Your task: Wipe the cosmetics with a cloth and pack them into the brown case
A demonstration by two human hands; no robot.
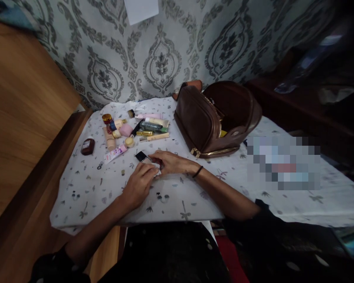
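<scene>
Both hands meet low over the white patterned cloth, around a small bottle with a black cap (141, 156). My right hand (172, 162) closes on its right side, fingers pressed together. From the near side, my left hand (140, 182) has its fingers wrapped against a white tissue or cloth (157, 168) at the bottle's lower end. Most of the bottle's body is hidden by the fingers. Beyond them lie a pink and white tube (115, 154), a round cream-coloured jar (129, 142) and a pale slim tube (155, 137). An open brown bag (199, 118) stands behind my right hand.
The cloth-covered table (171, 208) also bears a dark red bottle (88, 146) at the left, a green bottle (153, 126) and several other cosmetics. A blurred-out item (283, 163) lies at the right. Wooden furniture (26, 98) borders the left side; a patterned curtain hangs behind.
</scene>
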